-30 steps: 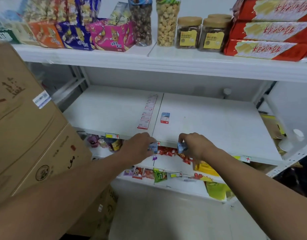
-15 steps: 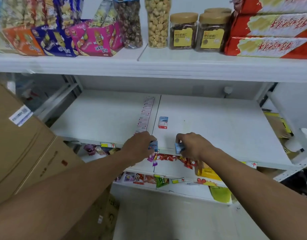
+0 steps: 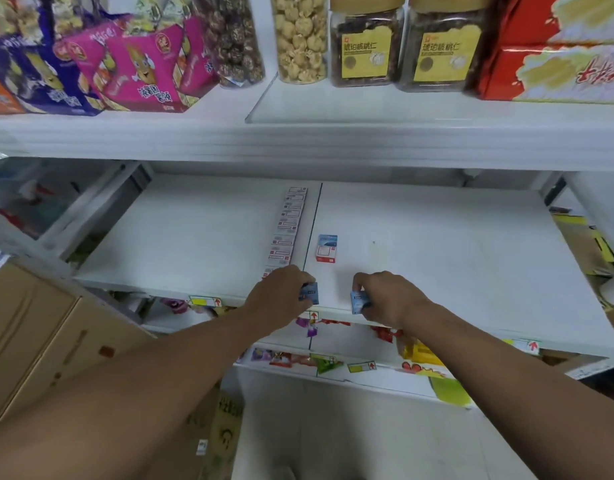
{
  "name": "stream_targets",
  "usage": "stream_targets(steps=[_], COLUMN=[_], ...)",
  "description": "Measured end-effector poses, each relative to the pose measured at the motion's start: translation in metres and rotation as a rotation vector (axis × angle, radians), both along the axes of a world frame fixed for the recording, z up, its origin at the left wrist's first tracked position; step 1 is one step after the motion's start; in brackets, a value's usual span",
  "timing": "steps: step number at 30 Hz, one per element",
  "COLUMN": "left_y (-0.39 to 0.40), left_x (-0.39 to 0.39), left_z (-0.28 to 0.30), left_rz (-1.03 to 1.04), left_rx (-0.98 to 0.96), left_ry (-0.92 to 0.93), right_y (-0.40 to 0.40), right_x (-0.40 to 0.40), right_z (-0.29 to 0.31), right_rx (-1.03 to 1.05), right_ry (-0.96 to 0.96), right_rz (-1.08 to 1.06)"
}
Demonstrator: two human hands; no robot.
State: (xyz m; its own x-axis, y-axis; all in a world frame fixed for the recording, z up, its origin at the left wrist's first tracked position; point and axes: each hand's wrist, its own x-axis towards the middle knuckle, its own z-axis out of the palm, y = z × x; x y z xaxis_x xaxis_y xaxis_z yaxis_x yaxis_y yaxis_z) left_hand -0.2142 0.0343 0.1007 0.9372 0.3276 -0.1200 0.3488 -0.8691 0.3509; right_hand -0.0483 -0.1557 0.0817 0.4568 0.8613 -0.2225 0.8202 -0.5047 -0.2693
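We held two small boxes at the front edge of the middle shelf [image 3: 454,258], one in each hand. The left blue box [image 3: 310,293] sat pinched between the curled fingers and thumb of our left hand [image 3: 281,299], just over the seam where the two shelf boards met. The right blue box [image 3: 359,301] was gripped the same way in our right hand [image 3: 388,297], its pale end face turned towards the other box. The two boxes were near each other but apart, with bare shelf between them. We could not tell whether either box rested on the shelf or was held just above it.

Just behind the hands a third small box [image 3: 327,248], blue on top and red at the bottom, lay flat on the shelf. To its left a row of white boxes [image 3: 286,230] ran front to back along the seam, its near end hidden by our left hand.

A yellow price tag [image 3: 205,301] was fixed to the shelf lip left of our left wrist. On the upper shelf [image 3: 298,136] stood a pink carton [image 3: 143,67], a popcorn jar [image 3: 300,36], two walnut jars [image 3: 366,43] and red cartons [image 3: 558,53]. Cardboard boxes [image 3: 39,334] were stacked at the far left.
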Motion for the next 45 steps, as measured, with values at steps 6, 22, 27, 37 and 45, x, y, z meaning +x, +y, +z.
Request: stream_targets(steps=[6, 22, 27, 37, 45], left_y=[0.032, 0.079, 0.077, 0.063, 0.042], left_x=[0.029, 0.101, 0.102, 0.058, -0.007], left_z=[-0.014, -0.094, -0.121, -0.134, -0.129], left_rz=[-0.057, -0.141, -0.087, 0.073, 0.221], left_rx=[-0.033, -0.069, -0.012, -0.138, -0.184], left_ry=[-0.022, -0.051, -0.136, -0.323, -0.414], right_y=[0.013, 0.032, 0.037, 0.058, 0.101], right_x=[0.009, -0.026, -0.02, -0.018, -0.03], right_z=[-0.009, -0.048, -0.065, -0.071, -0.067], right_rx=[-0.032, 0.004, 0.021, 0.049, 0.109], right_ry=[0.008, 0.091, 0.111, 0.099, 0.034], right_rz=[-0.106, -0.367, -0.35, -0.282, -0.258])
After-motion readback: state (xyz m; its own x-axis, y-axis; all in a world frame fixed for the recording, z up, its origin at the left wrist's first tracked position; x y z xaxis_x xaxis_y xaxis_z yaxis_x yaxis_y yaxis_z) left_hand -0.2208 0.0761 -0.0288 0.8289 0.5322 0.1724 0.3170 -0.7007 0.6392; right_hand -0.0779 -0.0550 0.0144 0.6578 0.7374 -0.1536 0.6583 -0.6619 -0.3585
